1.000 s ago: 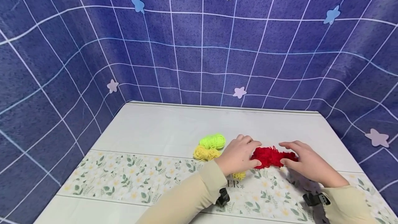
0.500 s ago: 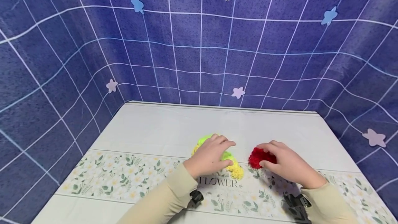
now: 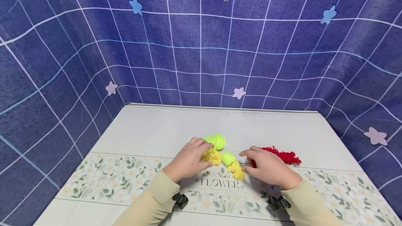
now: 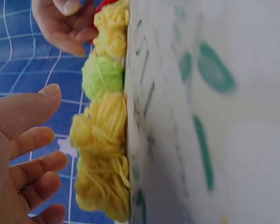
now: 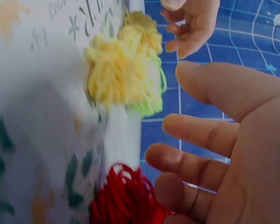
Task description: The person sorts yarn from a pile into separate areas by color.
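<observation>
My left hand [image 3: 191, 158] hovers with fingers apart beside the left yellow yarn bundle [image 3: 211, 156] and partly covers it. Behind that bundle is a lime green yarn skein [image 3: 217, 142]. In front of the red yarn [image 3: 287, 156] is my right hand [image 3: 267, 166], its thumb and fingers spread and nothing between them. Its fingertips come near a smaller lime green yarn ball [image 3: 228, 158] and a yellow yarn piece [image 3: 237, 171] lying end to end. Both wrist views show a gap between the fingers and the yellow yarn [image 4: 102, 186] [image 5: 114, 72].
A white table [image 3: 150, 125] with a flowered band and the printed word FLOWER carries the yarn. Blue cloth [image 3: 176, 58] with a white grid and stars hangs behind it and at both sides. Black wrist cameras [image 3: 180, 200] sit at the cuffs.
My left hand has moved left, from the red yarn's end to the left yellow bundle. My right hand has moved left across the red yarn. The yarn pieces look to be where they were.
</observation>
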Motion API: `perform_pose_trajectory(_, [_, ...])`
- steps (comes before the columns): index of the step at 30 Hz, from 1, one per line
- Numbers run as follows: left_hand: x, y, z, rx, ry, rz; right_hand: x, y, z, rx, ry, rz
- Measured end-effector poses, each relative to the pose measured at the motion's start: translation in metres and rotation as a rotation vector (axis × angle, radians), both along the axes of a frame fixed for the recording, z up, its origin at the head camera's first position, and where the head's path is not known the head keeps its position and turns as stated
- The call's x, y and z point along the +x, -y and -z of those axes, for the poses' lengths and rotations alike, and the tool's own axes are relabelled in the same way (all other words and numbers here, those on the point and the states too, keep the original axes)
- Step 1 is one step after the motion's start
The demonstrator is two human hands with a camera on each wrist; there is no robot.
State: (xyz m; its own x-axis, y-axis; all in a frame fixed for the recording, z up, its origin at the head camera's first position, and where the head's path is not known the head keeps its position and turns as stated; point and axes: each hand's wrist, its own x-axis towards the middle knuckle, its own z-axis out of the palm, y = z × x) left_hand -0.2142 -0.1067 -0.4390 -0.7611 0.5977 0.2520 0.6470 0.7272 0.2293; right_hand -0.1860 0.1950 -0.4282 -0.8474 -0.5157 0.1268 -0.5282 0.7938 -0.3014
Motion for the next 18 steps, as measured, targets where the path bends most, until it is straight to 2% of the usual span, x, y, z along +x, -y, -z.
perform_pose_trajectory(6, [-0.004,0.011,0.005,-0.005,0.013,-0.012,-0.002,0.014,0.007,0.024,0.043,0.040])
perform_pose_trajectory(10, [-0.005,0.014,0.007,-0.001,0.035,-0.009,-0.003,0.021,0.012,0.044,0.041,0.060])
perform_pose_trajectory(18, [-0.009,0.018,0.013,-0.001,0.096,-0.012,-0.001,0.027,0.019,0.081,-0.041,0.049])
